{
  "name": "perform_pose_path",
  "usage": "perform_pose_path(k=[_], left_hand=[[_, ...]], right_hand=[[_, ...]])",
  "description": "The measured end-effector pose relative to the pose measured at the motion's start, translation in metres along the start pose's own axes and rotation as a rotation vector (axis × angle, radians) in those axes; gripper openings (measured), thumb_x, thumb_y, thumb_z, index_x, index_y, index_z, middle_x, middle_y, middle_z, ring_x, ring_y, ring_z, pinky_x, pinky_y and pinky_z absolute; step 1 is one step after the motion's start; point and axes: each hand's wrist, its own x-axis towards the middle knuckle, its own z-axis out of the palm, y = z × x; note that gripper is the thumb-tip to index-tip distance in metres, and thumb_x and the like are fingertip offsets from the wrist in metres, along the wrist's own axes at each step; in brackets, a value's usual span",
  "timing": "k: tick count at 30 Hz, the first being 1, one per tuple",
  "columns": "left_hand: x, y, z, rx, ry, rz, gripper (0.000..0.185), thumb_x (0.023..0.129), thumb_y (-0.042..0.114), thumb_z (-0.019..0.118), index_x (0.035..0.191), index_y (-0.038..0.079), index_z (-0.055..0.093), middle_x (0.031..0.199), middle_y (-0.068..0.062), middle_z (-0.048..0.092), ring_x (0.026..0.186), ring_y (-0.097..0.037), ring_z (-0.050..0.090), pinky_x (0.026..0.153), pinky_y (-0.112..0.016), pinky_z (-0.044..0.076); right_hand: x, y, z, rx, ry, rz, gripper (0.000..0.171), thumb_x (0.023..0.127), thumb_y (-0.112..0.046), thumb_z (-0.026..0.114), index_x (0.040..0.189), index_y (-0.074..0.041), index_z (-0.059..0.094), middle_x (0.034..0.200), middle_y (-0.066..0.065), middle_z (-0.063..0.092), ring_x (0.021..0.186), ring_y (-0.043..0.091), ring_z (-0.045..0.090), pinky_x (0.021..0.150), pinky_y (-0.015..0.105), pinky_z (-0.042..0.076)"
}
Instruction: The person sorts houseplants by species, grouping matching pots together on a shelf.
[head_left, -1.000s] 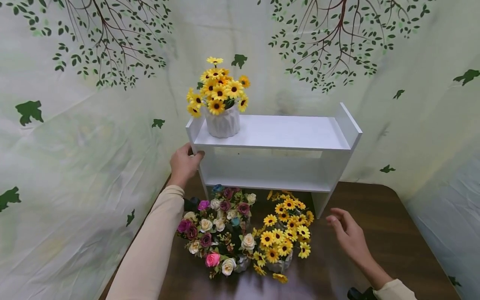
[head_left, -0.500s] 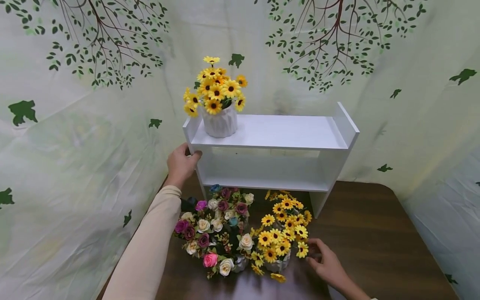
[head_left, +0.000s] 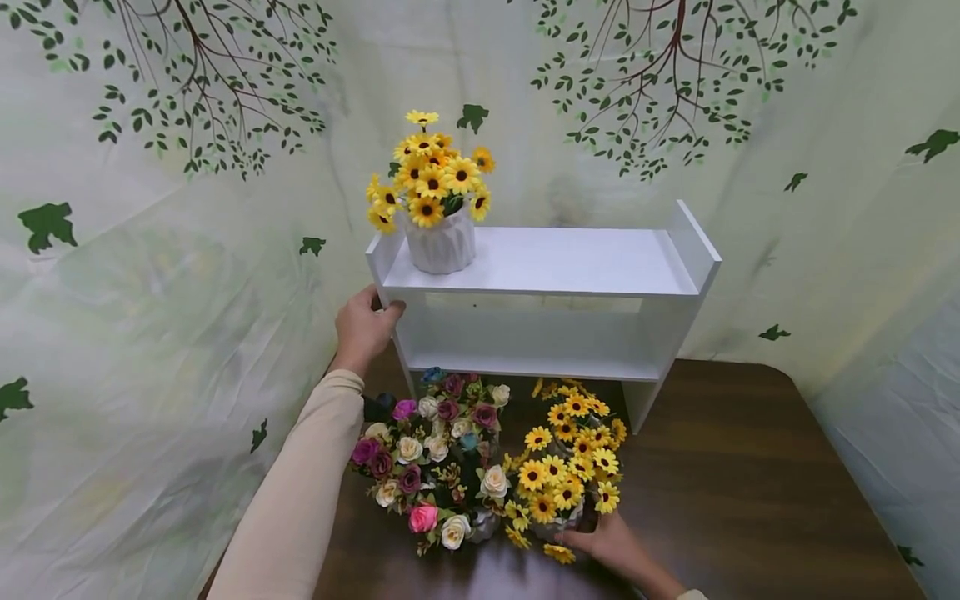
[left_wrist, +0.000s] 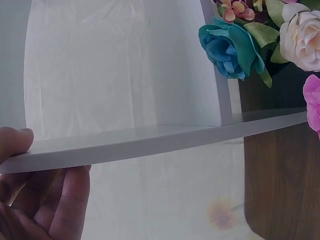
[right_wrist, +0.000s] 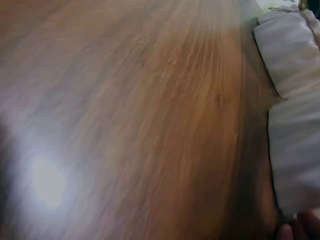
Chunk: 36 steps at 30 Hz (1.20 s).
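nearest us, our right hand (head_left: 611,546) curls low around the white ribbed pot (head_left: 558,527) of a sunflower bunch (head_left: 570,454) standing on the dark wooden table (head_left: 750,492); the right wrist view shows fingertips (right_wrist: 295,231) against the pot's pale wall (right_wrist: 295,125), though how firmly we grip we cannot tell. the pot looks like glazed ceramic, so we judge it stiff, rather smooth and breakable, with a light, springy top of artificial blooms that gives no purchase. we would take it by the ribbed body, low down, and keep it upright, never by the stems. just to its left, touching flower to flower, stands a mixed rose bouquet (head_left: 435,462) in pink, cream and purple, which could snag as the pot comes away.

further on, our left hand (head_left: 365,329) clasps the left side panel of a white shelf unit (head_left: 555,287), thumb on the edge and fingers wrapped behind it; the left wrist view shows the board's thin edge (left_wrist: 150,145) crossing above our fingers (left_wrist: 60,200). the shelf looks like light painted board, likely to slide if not steadied.

on the shelf's top, at the left end, sits a second potted sunflower bunch (head_left: 431,187) in a matching white pot (head_left: 440,243). behind everything hangs a pale backdrop (head_left: 150,250) printed with green branches.
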Motion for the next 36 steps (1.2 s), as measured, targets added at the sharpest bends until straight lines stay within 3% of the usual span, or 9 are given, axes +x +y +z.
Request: perform_pose_path(k=[3,5,7,10,15,27,32,36], left_hand=[[0.000,0.001,-0.001,0.002,0.010,0.006,0.040,0.094,0.026,0.059,0.128,0.005,0.062,0.124,-0.019,0.068,0.108,-0.035,0.064,0.090,-0.050,0.054],[0.001,0.001,-0.002,0.005,0.016,0.010,0.039,0.094,0.026,0.059,0.127,0.005,0.062,0.123,-0.019,0.068,0.107,-0.035,0.064,0.089,-0.050,0.054],[0.000,0.001,-0.001,0.005,0.012,0.013,0.039,0.094,0.025,0.059,0.127,0.004,0.062,0.123,-0.019,0.069,0.107,-0.035,0.064,0.089,-0.050,0.054],[0.000,0.000,0.000,-0.003,0.003,0.006,0.040,0.094,0.026,0.059,0.128,0.005,0.062,0.124,-0.018,0.068,0.108,-0.035,0.064,0.090,-0.050,0.054],[0.000,0.000,0.001,-0.020,0.007,-0.004,0.040,0.093,0.027,0.060,0.128,0.007,0.062,0.123,-0.017,0.069,0.107,-0.034,0.064,0.089,-0.050,0.055],[0.003,0.001,-0.004,-0.048,-0.048,-0.062,0.055,0.094,0.037,0.059,0.139,0.007,0.052,0.137,-0.018,0.059,0.122,-0.037,0.058,0.101,-0.053,0.051],[0.004,0.004,-0.005,-0.032,-0.033,-0.049,0.057,0.094,0.045,0.059,0.138,0.009,0.053,0.134,-0.017,0.061,0.118,-0.036,0.060,0.096,-0.052,0.052],[0.003,0.006,-0.004,-0.023,0.006,-0.028,0.044,0.094,0.035,0.059,0.126,0.006,0.062,0.124,-0.018,0.067,0.108,-0.035,0.064,0.089,-0.049,0.054]], right_hand=[[0.003,-0.005,0.009,-0.125,0.042,0.066,0.124,0.077,-0.041,0.081,0.150,0.018,0.000,0.089,0.025,0.071,0.081,0.030,0.070,0.072,0.039,0.056],[0.006,-0.007,0.015,-0.215,0.078,0.120,0.132,0.074,-0.051,0.081,0.148,0.022,0.000,0.098,0.034,0.069,0.092,0.038,0.070,0.079,0.046,0.056],[0.008,-0.009,0.021,-0.223,0.094,0.156,0.133,0.072,-0.054,0.081,0.147,0.023,0.002,0.111,0.042,0.063,0.103,0.045,0.066,0.084,0.052,0.055],[0.010,-0.009,0.026,-0.237,0.116,0.160,0.128,0.070,-0.054,0.081,0.144,0.024,0.012,0.114,0.044,0.061,0.104,0.047,0.065,0.085,0.054,0.054],[0.011,-0.010,0.030,-0.258,0.138,0.119,0.115,0.069,-0.051,0.083,0.137,0.021,0.025,0.102,0.039,0.065,0.095,0.042,0.069,0.077,0.050,0.056],[0.012,-0.010,0.033,-0.287,0.188,0.026,0.087,0.073,-0.042,0.082,0.122,0.013,0.035,0.088,0.026,0.066,0.081,0.031,0.069,0.066,0.043,0.054],[0.012,-0.010,0.032,-0.296,0.192,0.023,0.091,0.072,-0.044,0.081,0.125,0.015,0.036,0.086,0.026,0.067,0.079,0.030,0.069,0.066,0.043,0.054],[0.010,-0.007,0.030,-0.266,0.197,0.000,0.089,0.070,-0.040,0.082,0.125,0.013,0.038,0.095,0.026,0.068,0.086,0.031,0.069,0.068,0.041,0.054]])
